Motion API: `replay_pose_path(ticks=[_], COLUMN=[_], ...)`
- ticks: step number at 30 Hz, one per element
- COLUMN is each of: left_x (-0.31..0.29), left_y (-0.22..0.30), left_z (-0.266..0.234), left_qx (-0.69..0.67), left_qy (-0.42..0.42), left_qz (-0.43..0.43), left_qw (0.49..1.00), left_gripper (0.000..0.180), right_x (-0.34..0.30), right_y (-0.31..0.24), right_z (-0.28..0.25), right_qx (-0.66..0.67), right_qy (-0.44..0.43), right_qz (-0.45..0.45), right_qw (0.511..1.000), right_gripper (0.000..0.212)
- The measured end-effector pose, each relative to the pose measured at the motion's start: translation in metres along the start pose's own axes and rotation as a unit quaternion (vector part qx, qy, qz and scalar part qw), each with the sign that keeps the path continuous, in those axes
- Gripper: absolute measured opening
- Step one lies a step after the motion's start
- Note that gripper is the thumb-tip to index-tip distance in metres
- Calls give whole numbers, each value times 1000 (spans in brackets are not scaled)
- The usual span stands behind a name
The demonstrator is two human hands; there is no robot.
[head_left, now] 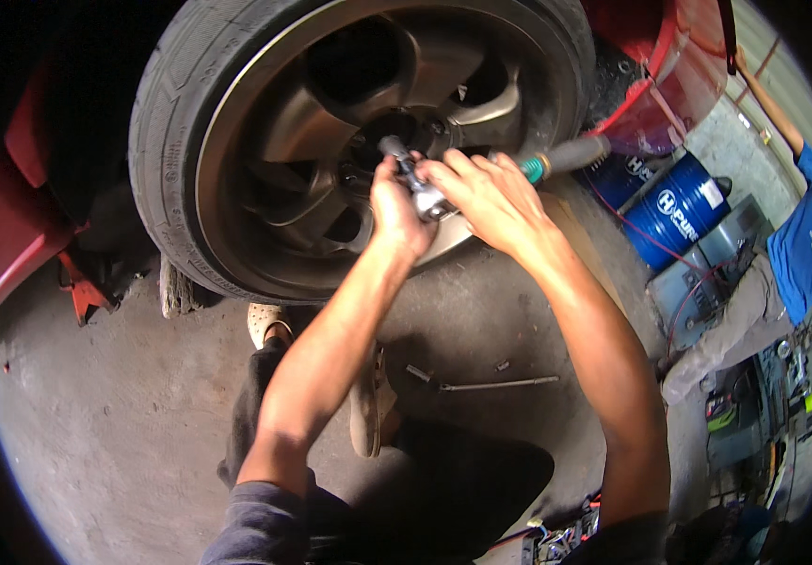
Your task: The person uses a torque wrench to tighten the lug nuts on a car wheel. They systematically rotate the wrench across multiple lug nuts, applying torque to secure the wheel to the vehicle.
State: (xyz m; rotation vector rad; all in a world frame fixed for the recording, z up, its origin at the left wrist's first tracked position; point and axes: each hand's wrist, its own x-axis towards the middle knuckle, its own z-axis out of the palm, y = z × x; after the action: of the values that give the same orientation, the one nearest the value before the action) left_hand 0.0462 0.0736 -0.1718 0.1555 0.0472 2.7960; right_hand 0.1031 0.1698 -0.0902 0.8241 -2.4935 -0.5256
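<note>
Left hand [400, 217], right hand [490, 196]: fingers wrap grey-handled silver metal wrench [432, 201], head blurred, part-covered. Bronze-spoked, black-tyred wheel [304, 130] is cut off far side.

Tyre [166, 160] is matt rubber, rim [302, 127] looks like satin metal, tool [431, 201] has shiny metal bits, drum [677, 209] pretty glossy, floor [123, 405] just dull concrete.
</note>
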Motion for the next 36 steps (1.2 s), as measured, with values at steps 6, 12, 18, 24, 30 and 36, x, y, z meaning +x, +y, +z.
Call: replay_pose_path(ticks=[6, 12, 18, 24, 30, 36], left_x=[-4, 15, 17, 11, 19, 24], left_y=[31, 51, 50, 55, 48, 43], left_z=[-3, -23, -20, -18, -30, -45], left_qx=[14, -17, -31, -36, -124, -156], left_qy=[46, 1, -11, -25, -109, -258], left_qz=[53, -17, -31, -54, -53, -63], left_qw=[997, 1000, 999, 998, 985, 951], left_gripper=[32, 33, 31, 36, 39, 53], right_x=[32, 43, 50, 62, 73, 51], right_y=[-17, -26, -21, -35, -40, -15], right_z=[4, 8, 4, -2, 4, 43], right_qx=[-28, -72, -59, -133, -193, 260], right_qy=[36, 30, 1, -2, -40, -12], right_qz=[-36, -29, -31, -51, -67, 183], right_qw=[998, 997, 998, 990, 978, 948], right_gripper=[28, 24, 36, 21, 24, 32])
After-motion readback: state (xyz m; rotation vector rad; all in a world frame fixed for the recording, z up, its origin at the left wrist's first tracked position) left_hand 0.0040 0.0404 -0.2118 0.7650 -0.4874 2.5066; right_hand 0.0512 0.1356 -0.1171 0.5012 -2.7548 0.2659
